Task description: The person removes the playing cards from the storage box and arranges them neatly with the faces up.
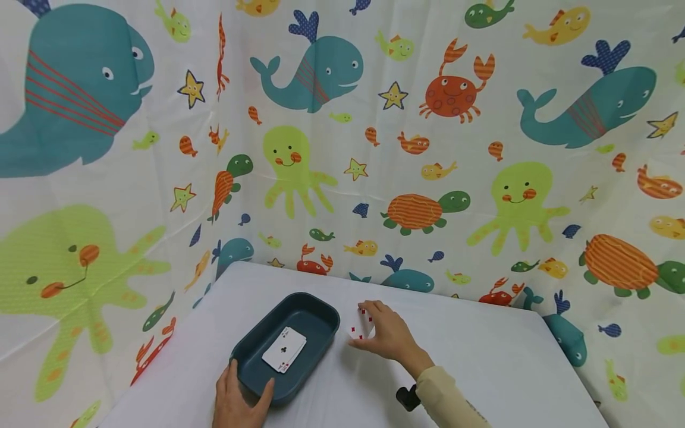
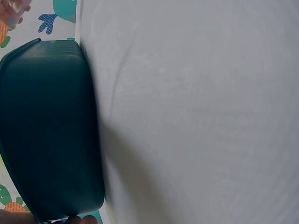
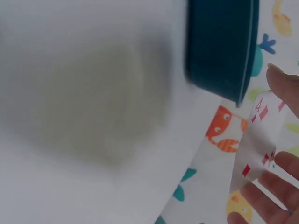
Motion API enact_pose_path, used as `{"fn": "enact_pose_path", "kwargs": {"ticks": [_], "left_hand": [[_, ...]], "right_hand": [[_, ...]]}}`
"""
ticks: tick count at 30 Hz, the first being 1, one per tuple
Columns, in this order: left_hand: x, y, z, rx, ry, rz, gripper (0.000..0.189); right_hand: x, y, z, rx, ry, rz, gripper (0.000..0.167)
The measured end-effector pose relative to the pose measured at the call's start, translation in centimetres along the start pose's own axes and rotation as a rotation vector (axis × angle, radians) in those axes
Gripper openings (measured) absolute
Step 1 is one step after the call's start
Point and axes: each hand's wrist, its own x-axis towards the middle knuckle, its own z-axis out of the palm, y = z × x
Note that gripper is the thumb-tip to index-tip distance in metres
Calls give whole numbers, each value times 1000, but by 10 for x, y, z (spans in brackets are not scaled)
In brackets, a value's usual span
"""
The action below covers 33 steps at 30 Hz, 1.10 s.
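Observation:
A dark teal plastic basin [image 1: 313, 371] with rounded corners stands on the white table. Inside it lies a small stack of playing cards [image 1: 284, 349], slightly fanned, with a black club on the top card. My left hand [image 1: 239, 397] grips the basin's near end, fingers and thumb spread around its corner. To the right of the basin, my right hand [image 1: 389, 334] holds a playing card between thumb and fingers. That card, a four of diamonds [image 3: 256, 140], is tilted up and faces the right wrist camera. The left wrist view mostly shows the basin's outer wall [image 2: 49, 126].
The white tablecloth [image 1: 497, 362] spreads to the right of the basin. Behind and to the left hangs a curtain [image 1: 342, 148] printed with whales, crabs, octopuses and turtles. A small black device [image 1: 408, 398] sits at the right wrist beside the beige sleeve [image 1: 446, 395].

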Motion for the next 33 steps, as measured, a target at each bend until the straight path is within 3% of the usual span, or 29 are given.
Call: {"fn": "enact_pose_path", "kwargs": {"ticks": [10,17,22,33], "left_hand": [[-2,2,-1,11,-20,-33,106],[-3,2,-2,16,-43,-56,106],[-5,1,-1,11,-26,-51,105],[-11,-1,-1,-6,10,-25,105]], "right_hand": [[0,15,0,-81,-74,-92,79],[3,25,7,-153,-153,-111,76],[7,33,17,-215,-218,-130,74],[10,40,24,-231,-260,-133,77]]}}
